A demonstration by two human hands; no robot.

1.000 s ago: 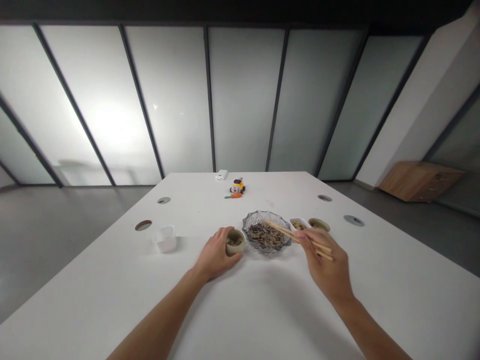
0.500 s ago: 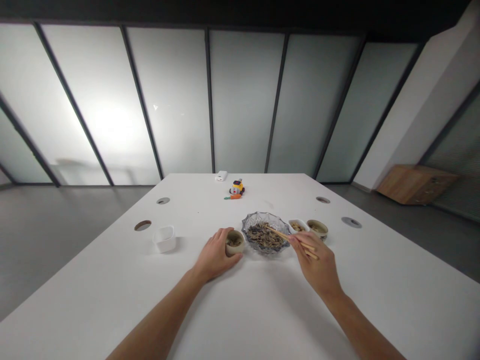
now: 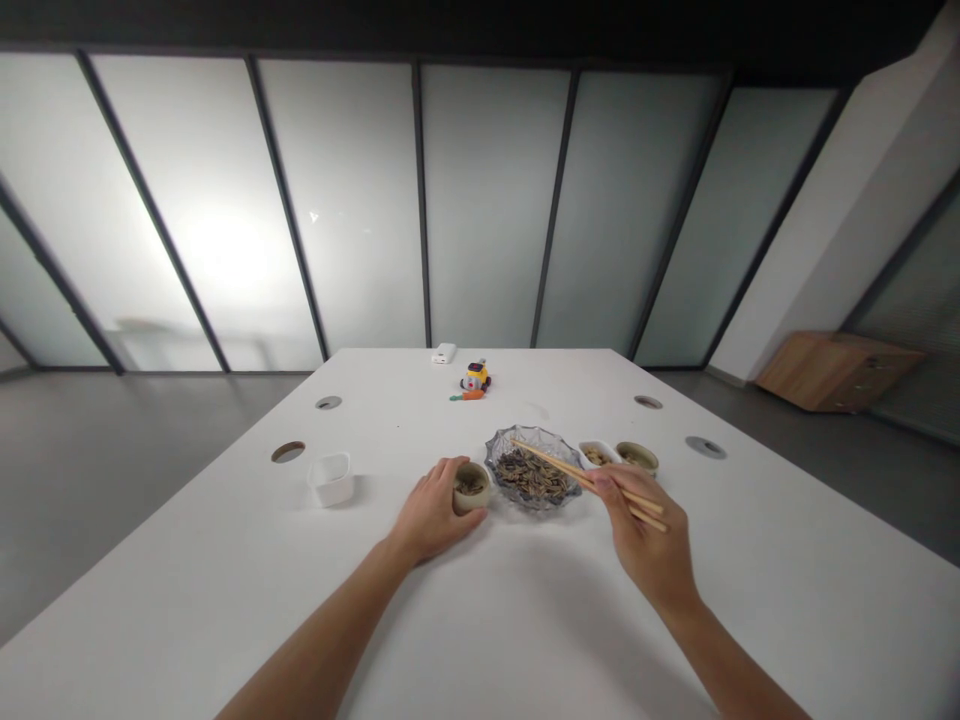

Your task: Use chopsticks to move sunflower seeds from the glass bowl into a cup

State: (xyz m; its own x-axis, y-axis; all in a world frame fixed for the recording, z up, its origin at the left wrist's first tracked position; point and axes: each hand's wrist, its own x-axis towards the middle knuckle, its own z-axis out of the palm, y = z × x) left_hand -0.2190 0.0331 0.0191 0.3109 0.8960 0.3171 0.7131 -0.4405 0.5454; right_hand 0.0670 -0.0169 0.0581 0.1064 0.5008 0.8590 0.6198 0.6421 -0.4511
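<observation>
Head view: left hand (image 3: 429, 515) had its fingers (image 3: 450, 470) curled around the small cup (image 3: 471, 485) on the bench (image 3: 525, 620). Right hand (image 3: 646, 540) pinched chopsticks (image 3: 581, 478), tips over the glass bowl (image 3: 534, 470) of seeds beside the cup.

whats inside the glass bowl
The glass bowl holds a heap of dark seed-like pieces; the chopsticks in the right hand reach over it. Its bottom is covered.

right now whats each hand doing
Left hand: closed around the small cup.
Right hand: closed, holding chopsticks over the glass bowl.
</observation>
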